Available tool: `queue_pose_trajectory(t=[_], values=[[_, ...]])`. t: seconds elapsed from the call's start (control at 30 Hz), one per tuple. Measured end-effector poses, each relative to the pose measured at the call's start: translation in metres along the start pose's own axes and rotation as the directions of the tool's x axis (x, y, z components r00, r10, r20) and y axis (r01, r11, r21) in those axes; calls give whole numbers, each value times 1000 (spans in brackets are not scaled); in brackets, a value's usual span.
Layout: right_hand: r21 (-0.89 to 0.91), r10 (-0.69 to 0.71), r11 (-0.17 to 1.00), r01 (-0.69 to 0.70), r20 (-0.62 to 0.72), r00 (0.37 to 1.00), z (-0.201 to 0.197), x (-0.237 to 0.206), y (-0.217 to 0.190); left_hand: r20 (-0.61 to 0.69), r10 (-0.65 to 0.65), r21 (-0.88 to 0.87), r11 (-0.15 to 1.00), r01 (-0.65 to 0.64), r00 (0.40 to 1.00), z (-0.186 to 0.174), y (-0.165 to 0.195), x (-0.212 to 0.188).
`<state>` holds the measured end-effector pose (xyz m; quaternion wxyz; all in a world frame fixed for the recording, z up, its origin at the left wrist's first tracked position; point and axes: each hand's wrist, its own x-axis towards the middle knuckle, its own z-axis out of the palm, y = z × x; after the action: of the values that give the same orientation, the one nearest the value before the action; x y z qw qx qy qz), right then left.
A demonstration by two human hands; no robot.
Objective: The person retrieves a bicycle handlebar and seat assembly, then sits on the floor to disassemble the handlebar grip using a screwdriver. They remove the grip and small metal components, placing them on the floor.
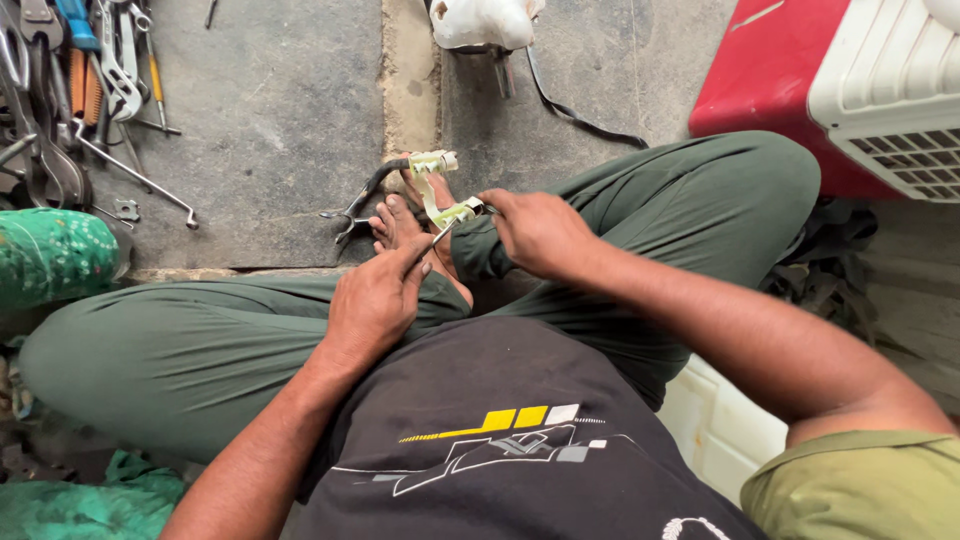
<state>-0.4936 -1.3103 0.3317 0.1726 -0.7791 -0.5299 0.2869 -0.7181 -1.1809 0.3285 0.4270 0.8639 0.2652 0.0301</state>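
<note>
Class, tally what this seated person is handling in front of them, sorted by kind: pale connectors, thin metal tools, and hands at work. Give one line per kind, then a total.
Pale green-white connectors on the cable: 2, upper connector and lower connector
Thin metal tool: 1
Hands: 2, left hand and right hand
Total: 5

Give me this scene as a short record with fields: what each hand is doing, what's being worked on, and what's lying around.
posture: seated cross-legged on a stone floor
left hand: holds a thin metal tool, tip at the connector
right hand: grips a pale green connector
workpiece: black cable with a second green connector, resting by the bare feet
tools: pile of wrenches and screwdrivers, upper left
nearby: white plastic container, red and white case, green cloth
</note>
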Motion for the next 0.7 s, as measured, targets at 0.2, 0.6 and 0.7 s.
queue_pose_trajectory(t=[0.2, 0.6, 0.7], values=[[-324, -72, 945, 36, -101, 992, 9, -11, 21, -8, -25, -63, 998, 25, 1000, 0, -2, 0], [493, 404, 812, -312, -88, 911, -27, 7, -20, -52, 70, 104, 992, -64, 996, 4, -2, -6], [327, 256, 925, -194, -158, 954, -31, 9, -15, -74, 111, 162, 982, -98, 991, 6, -5, -7]])
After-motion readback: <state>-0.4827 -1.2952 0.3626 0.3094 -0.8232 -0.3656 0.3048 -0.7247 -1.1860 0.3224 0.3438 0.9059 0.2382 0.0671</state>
